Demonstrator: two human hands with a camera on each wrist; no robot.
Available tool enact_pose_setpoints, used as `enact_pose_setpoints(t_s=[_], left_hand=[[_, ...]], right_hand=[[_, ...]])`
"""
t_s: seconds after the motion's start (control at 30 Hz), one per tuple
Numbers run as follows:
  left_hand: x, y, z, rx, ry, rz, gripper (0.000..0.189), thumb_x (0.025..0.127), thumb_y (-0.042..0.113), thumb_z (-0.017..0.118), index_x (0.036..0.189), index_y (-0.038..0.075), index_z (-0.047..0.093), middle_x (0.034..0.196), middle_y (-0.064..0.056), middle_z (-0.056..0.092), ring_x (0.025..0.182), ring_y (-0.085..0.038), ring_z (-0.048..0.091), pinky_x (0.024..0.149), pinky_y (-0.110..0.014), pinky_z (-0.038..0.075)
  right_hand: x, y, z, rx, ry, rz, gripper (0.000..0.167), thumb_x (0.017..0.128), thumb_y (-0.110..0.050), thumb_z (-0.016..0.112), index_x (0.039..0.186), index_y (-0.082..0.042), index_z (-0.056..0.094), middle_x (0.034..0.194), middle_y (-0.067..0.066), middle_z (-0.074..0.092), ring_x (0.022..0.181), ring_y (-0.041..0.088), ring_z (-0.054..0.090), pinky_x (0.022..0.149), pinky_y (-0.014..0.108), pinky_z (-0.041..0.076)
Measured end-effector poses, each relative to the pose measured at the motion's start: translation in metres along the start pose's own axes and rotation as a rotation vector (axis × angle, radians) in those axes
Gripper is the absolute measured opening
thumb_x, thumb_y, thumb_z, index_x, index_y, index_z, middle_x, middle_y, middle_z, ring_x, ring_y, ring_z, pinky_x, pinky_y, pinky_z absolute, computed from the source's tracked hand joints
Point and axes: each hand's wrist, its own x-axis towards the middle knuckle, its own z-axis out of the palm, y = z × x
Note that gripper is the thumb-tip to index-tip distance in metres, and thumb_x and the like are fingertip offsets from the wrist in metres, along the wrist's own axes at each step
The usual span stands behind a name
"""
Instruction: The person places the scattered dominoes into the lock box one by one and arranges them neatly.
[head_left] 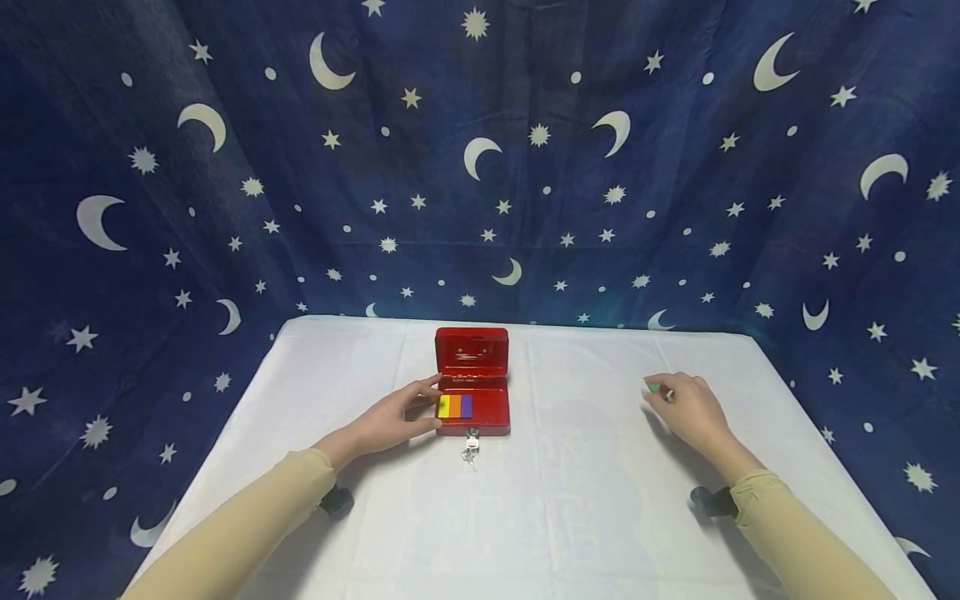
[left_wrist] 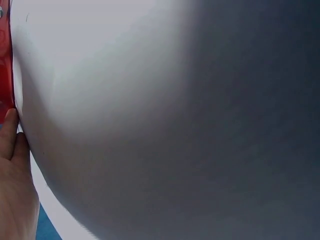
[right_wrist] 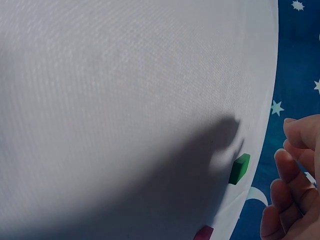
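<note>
A small red metal cash box point(head_left: 491, 406) stands with its lid raised on the white table. Inside its left part, yellow point(head_left: 444, 407), orange point(head_left: 455, 407) and purple point(head_left: 467, 407) blocks lie side by side. My left hand point(head_left: 390, 417) rests at the box's left side, fingers extended, the thumb at the front corner. In the left wrist view the fingertips point(left_wrist: 11, 117) meet the red edge. My right hand point(head_left: 686, 408) hovers at the right, fingers loosely bent, over a green block point(right_wrist: 240, 169). That block sits on the cloth, apart from the fingers.
Keys point(head_left: 470, 458) hang from a lock at the front of the box. A dark red block point(right_wrist: 204, 233) shows at the lower edge of the right wrist view. The white table point(head_left: 570, 500) meets a dark blue moon-and-star curtain point(head_left: 540, 192) at the back.
</note>
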Motion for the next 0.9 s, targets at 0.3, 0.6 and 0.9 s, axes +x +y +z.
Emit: enact_pose_setpoints(t_s=[0.3,0.6,0.9], left_hand=[[0.0,0.0,0.0,-0.001,0.002,0.008,0.054,0.088,0.052,0.077,0.133,0.029,0.057,0.162,0.022,0.03,0.146,-0.015,0.039,0.118,-0.06,0.029],[0.0,-0.002,0.0,-0.007,0.0,0.017,0.053,0.089,0.052,0.076,0.133,0.03,0.057,0.161,0.025,0.03,0.145,-0.013,0.04,0.118,-0.058,0.029],[0.0,-0.003,0.001,-0.012,0.003,0.027,0.053,0.089,0.049,0.077,0.134,0.029,0.057,0.162,0.022,0.031,0.144,-0.014,0.042,0.117,-0.057,0.032]], right_hand=[[0.001,0.004,0.001,-0.006,-0.002,0.028,0.033,0.097,-0.022,0.069,0.124,-0.004,0.07,0.098,0.012,0.068,0.089,0.029,0.054,0.07,0.04,0.045],[0.001,0.01,-0.001,-0.017,-0.022,0.033,0.034,0.097,-0.022,0.069,0.125,-0.003,0.069,0.098,0.012,0.067,0.089,0.03,0.054,0.07,0.04,0.044],[0.003,0.016,0.001,-0.023,-0.058,0.07,0.04,0.096,-0.024,0.07,0.13,-0.003,0.066,0.1,0.013,0.067,0.091,0.031,0.053,0.071,0.042,0.045]])
